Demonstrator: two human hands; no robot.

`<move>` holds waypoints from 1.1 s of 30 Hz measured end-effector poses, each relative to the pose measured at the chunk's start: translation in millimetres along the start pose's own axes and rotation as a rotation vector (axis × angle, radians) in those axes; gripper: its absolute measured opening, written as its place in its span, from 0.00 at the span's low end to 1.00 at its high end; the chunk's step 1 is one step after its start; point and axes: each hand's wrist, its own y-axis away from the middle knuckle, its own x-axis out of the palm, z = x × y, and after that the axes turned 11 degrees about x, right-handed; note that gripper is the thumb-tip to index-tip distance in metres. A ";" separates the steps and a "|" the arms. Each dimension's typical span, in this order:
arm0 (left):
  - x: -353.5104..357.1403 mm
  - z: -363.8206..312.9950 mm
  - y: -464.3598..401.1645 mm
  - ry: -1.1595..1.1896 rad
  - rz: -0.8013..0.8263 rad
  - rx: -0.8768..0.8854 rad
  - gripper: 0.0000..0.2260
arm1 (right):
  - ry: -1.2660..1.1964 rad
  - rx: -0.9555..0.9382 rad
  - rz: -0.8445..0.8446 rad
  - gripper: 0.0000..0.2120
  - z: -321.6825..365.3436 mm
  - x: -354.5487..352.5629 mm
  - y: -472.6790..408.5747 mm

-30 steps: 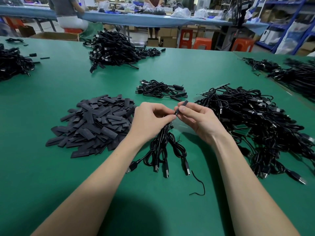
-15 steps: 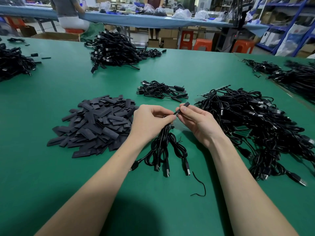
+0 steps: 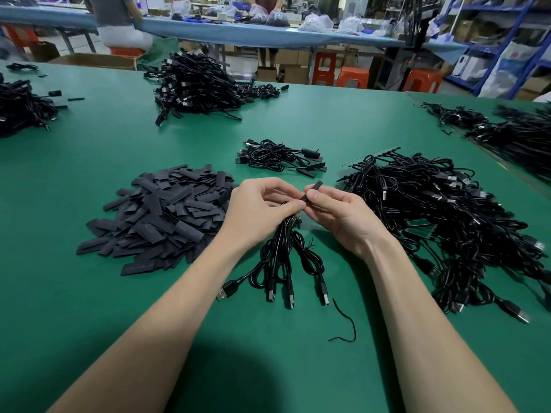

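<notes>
My left hand (image 3: 258, 210) grips the upper ends of a small bunch of black USB cables (image 3: 283, 263); their plugs lie fanned on the green table (image 3: 74, 293) below my hands. My right hand (image 3: 343, 217) pinches a short black sleeve (image 3: 312, 189) between thumb and fingers, right against the cable ends at my left fingertips. How far the sleeve sits over a cable end is hidden by my fingers.
A heap of flat black sleeves (image 3: 161, 216) lies left of my hands. A big tangle of cables (image 3: 441, 222) lies to the right, a small cable bundle (image 3: 280, 158) just beyond. More cable piles (image 3: 199, 84) sit farther back. A loose black wire scrap (image 3: 347, 323) lies near my right forearm.
Both hands stay together over the cable bunch; only small finger shifts around the sleeve show.
</notes>
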 end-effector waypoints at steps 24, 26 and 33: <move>-15.3 5.3 -3.6 0.138 0.111 -0.056 0.10 | 0.027 0.080 0.053 0.06 0.9 3.7 3.3; -14.8 5.6 -3.6 0.132 0.105 -0.060 0.10 | 0.044 0.066 0.044 0.07 0.4 5.3 3.4; -12.9 7.8 -2.8 0.200 0.013 -0.075 0.08 | 0.131 -0.221 -0.088 0.14 -3.5 20.3 0.0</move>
